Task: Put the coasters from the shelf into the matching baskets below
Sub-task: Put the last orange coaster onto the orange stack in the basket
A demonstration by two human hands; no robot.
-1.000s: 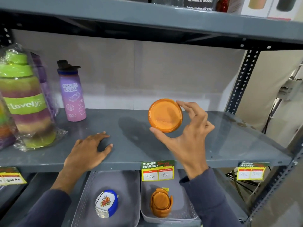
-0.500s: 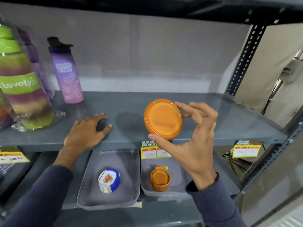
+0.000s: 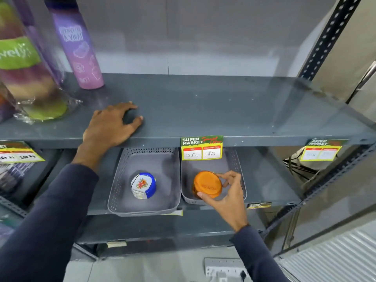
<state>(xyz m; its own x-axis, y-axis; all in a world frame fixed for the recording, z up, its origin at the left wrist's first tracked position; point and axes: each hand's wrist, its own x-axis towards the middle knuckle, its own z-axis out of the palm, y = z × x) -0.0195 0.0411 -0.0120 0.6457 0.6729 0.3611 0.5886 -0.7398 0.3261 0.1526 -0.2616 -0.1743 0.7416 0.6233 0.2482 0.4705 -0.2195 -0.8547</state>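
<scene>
My right hand [image 3: 230,197] pinches a round orange coaster [image 3: 207,184] by its rim, holding it low inside the right grey basket [image 3: 234,159] on the lower shelf. The coaster covers the orange coaster holder that stands in that basket. The left grey basket [image 3: 160,209] holds a stack of blue and white floral coasters [image 3: 143,185]. My left hand [image 3: 110,127] lies flat, fingers spread, on the front edge of the grey shelf [image 3: 213,110] above.
A purple bottle [image 3: 78,47] and wrapped striped bottles [image 3: 24,68] stand at the shelf's left end. Price tags [image 3: 201,147] hang from the shelf's front edge above the baskets. A perforated upright [image 3: 325,37] bounds the right side.
My right hand has carried the orange coaster from above the shelf down into the right basket. The left hand has stayed on the shelf edge. The view has tilted downward.
</scene>
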